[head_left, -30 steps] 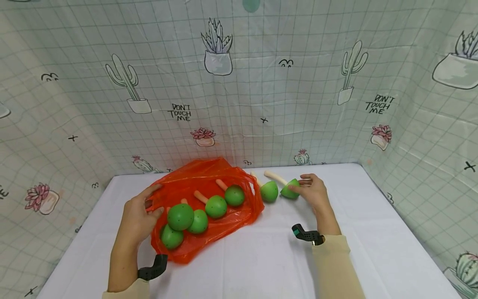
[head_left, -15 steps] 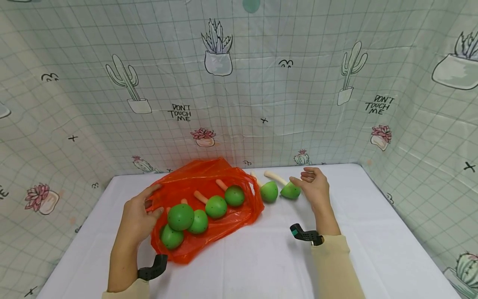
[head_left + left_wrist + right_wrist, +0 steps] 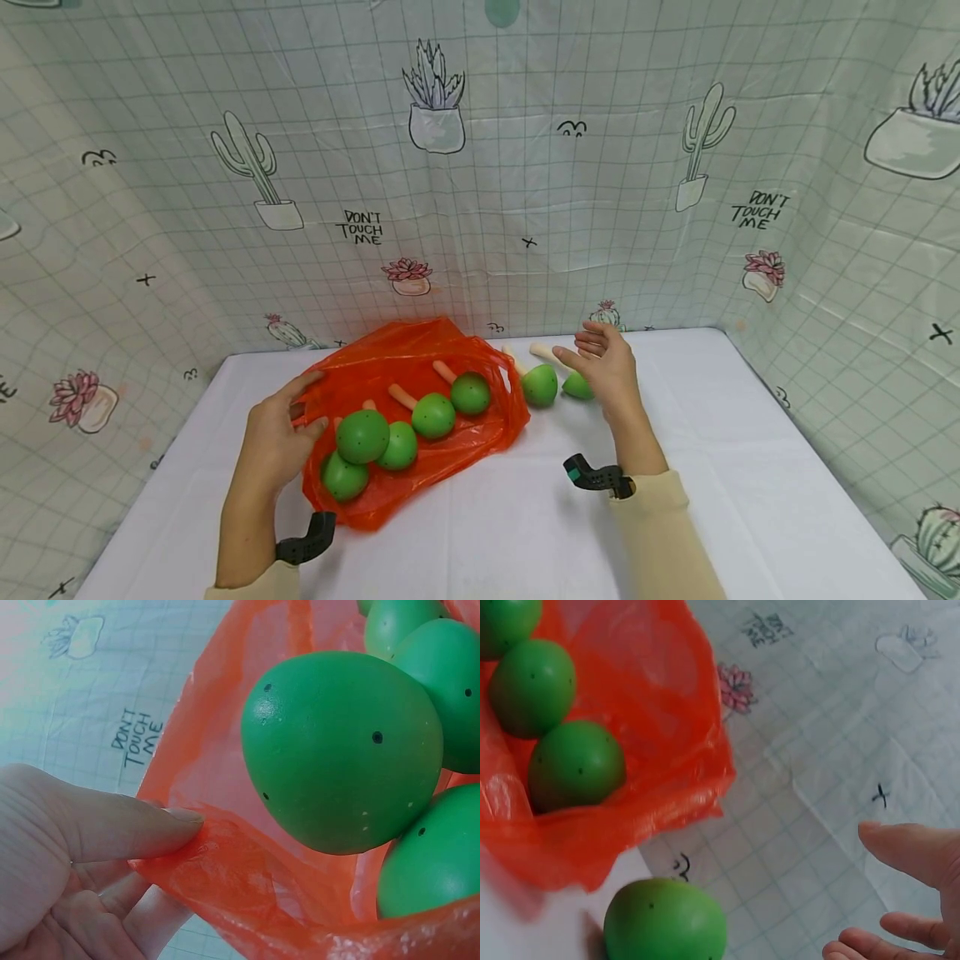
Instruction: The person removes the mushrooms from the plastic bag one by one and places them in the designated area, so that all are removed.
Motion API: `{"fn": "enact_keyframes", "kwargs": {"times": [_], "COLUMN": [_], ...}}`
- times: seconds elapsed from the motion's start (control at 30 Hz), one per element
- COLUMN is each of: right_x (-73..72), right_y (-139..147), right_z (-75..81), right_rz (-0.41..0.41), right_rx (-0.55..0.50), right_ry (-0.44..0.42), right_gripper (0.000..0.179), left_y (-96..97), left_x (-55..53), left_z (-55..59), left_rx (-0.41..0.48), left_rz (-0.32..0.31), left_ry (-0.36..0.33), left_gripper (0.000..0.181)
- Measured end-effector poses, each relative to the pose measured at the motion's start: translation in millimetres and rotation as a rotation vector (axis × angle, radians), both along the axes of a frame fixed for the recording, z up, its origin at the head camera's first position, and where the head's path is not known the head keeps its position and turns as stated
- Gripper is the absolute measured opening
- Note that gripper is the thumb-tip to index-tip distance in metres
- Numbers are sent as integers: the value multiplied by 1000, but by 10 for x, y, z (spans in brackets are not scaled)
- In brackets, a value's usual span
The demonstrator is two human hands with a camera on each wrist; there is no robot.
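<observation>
My left hand (image 3: 279,433) pinches the left edge of a red plastic bag (image 3: 382,350) between thumb and fingers; the left wrist view shows the thumb (image 3: 142,829) on top of the film. Several green mushroom-shaped toys lie in the bag's mouth, with black-dotted round caps; the nearest cap (image 3: 341,750) sits close to the thumb. Right of the bag, one green toy mushroom (image 3: 540,385) lies on the table, and another toy mushroom (image 3: 576,386) is partly hidden behind my right hand (image 3: 611,371). That hand hovers with fingers spread and nothing in them.
A white cloth covers the table (image 3: 480,533). Behind and at both sides hangs a checked curtain (image 3: 487,183) with cactus prints. Each wrist wears a black camera mount; one is the right camera mount (image 3: 596,475).
My right hand has let go of the rightmost toy mushroom, lifted, and shifted left above it. My left hand and the bag have stayed in place.
</observation>
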State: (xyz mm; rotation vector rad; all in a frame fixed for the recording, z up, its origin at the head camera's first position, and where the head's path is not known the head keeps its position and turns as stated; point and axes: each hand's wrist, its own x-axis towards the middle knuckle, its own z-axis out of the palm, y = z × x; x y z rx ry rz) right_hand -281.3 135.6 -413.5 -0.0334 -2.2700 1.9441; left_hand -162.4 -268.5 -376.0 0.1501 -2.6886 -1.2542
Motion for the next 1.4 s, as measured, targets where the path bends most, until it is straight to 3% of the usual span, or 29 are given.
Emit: {"fn": "enact_keyframes", "kwargs": {"times": [0.47, 0.8, 1.2, 1.4], "right_x": [218, 392, 530, 601], "right_y": [-452, -783, -1070, -1240], "right_z": [170, 245, 237, 201], "right_rz": [145, 218, 304, 362], "right_rx": [-26, 28, 91, 117], "right_ry": [157, 216, 301, 284], "right_gripper": [73, 70, 68, 68], "left_y": [14, 37, 27, 29], "left_x": [-30, -24, -15, -6], "left_z": [-1, 20, 25, 6], "left_rx": [17, 10, -3, 1], "left_rz": [-23, -14, -17, -5], "left_ry": [-11, -8, -5, -17], "left_gripper": [68, 67, 67, 68]}}
